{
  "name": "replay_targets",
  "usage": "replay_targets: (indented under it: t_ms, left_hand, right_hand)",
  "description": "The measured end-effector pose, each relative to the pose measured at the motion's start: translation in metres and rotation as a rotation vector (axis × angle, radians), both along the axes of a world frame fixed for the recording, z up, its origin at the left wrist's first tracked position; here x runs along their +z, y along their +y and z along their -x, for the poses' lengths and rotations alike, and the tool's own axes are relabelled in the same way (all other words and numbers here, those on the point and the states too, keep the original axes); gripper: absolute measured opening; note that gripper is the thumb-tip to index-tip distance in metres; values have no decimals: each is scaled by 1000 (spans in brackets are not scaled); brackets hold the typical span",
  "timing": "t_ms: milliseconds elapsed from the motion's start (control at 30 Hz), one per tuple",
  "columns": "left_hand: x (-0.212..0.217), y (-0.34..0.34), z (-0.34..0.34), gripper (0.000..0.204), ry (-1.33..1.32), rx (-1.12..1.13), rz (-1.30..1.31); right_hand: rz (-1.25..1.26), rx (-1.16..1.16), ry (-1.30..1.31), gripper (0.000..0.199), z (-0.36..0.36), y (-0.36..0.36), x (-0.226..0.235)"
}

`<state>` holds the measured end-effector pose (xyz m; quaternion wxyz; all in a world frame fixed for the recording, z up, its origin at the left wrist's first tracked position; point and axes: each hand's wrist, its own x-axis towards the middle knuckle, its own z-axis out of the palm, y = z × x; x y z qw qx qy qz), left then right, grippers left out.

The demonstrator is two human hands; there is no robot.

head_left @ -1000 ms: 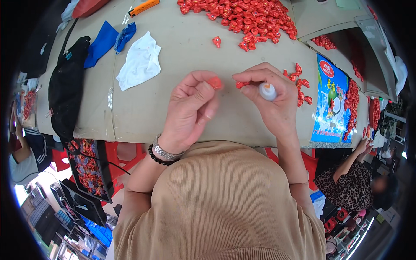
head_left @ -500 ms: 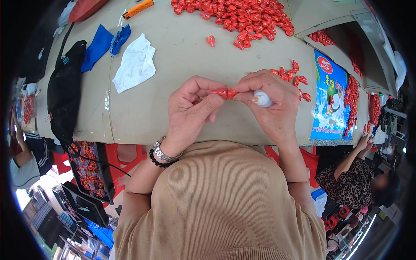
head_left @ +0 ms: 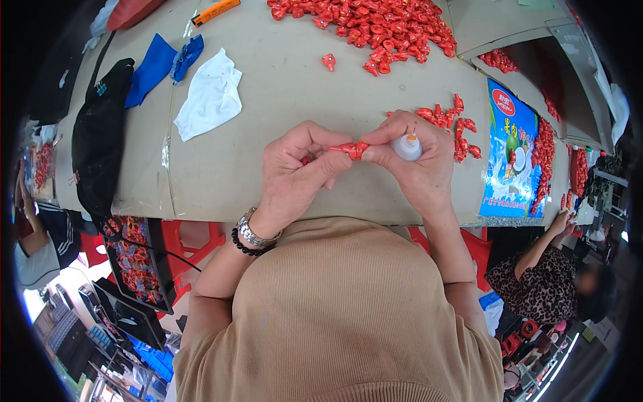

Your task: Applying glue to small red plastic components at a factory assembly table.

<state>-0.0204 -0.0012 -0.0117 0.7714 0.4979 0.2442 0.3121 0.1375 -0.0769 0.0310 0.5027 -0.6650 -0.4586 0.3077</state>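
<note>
Pinched between thumb and index finger of both the left hand [head_left: 298,164] and the right hand [head_left: 415,151], the small red plastic pieces [head_left: 350,150] meet end to end just above the table [head_left: 268,80], in front of the person's tan shirt [head_left: 362,295]. One second ago the hands were apart, each with a red piece at its fingertips; half a second ago they had come together, and the pieces stay joined now. The right hand also keeps a white bottle [head_left: 406,148] tucked in its grasp. Its thin orange-brown nozzle, which pointed toward the left half a second ago, now points away from the person. Another bit of red shows among the left hand's curled fingers, too hidden to make out.

Elsewhere on the table, things lie as they did: the large pile of red pieces [head_left: 382,30] at the far side, a lone red piece [head_left: 328,61] just short of it, a loose cluster [head_left: 462,127] beyond the right hand, and a white cloth [head_left: 209,97] toward the left.
</note>
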Motion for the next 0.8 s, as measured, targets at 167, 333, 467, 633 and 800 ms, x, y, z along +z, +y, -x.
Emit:
replay_targets:
  t_ms: [167,333,467,633,800]
  left_hand:
    - [-2,-1,-1,11,-15,10,3]
    - [-3,-2,-1,13,-41,23,-45]
    - [0,-1,-1,14,-14,-7,-39]
    - [2,0,-1,14,-10,-29,-46]
    - [2,0,-3,13,-3,-25,-35]
  right_hand:
    - [-64,21,-9,16,-1,0,-6]
    - [-107,-9,35,19,3,-2,-13]
    - [-157,-3,32,22,2,-4,-18]
    - [-190,13,-81,23,1,-3,-16]
    - [-178,14,-82,21,-1,-2,-17]
